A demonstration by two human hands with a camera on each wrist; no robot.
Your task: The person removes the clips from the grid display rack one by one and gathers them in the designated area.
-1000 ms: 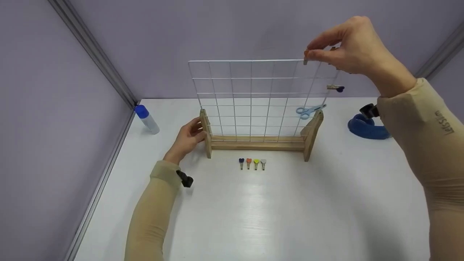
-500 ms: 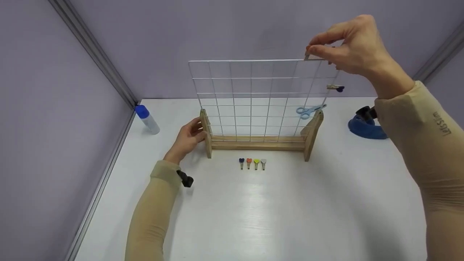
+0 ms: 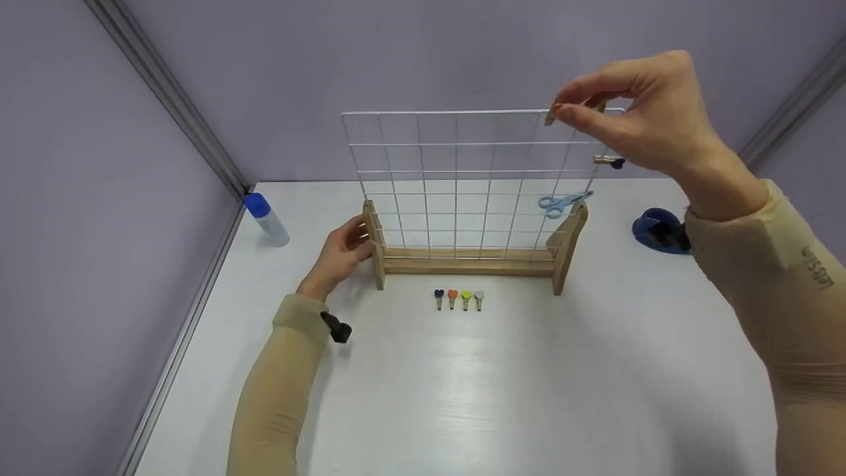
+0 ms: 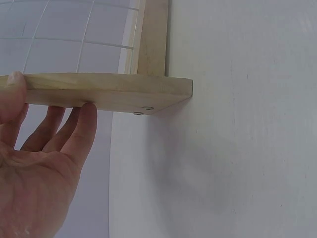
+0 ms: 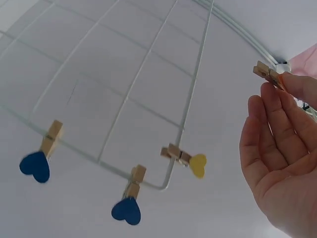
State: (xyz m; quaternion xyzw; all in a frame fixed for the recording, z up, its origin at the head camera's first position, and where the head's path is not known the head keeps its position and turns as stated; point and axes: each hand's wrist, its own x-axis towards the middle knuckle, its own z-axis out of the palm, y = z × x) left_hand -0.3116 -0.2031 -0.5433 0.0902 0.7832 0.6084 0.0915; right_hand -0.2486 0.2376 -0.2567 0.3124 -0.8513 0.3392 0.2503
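My right hand (image 3: 654, 109) is raised at the grid's upper right corner, thumb and forefinger pinching a small wooden clothespin with an orange heart (image 3: 555, 113). In the right wrist view this clothespin (image 5: 267, 73) is apart from the wires. Fastened to the white wire grid (image 3: 456, 143) are clothespins with blue hearts (image 5: 126, 210) and a yellow heart (image 5: 198, 165). My left hand (image 3: 338, 254) grips the wooden stand (image 3: 374, 244) at its left side board, thumb on the edge and fingertips against the outer face, as the left wrist view shows.
Several clothespins (image 3: 453, 299) with coloured hearts lie in a row before the stand. Light blue scissors (image 3: 558, 205) show behind the grid. A bottle with a blue cap (image 3: 268, 219) lies at the left, and a blue ring-like object (image 3: 651, 228) sits at the right.
The right hand has come down and toward the camera, carrying the orange-heart clothespin from the top wire to slightly below its line. The left hand keeps its place on the stand.
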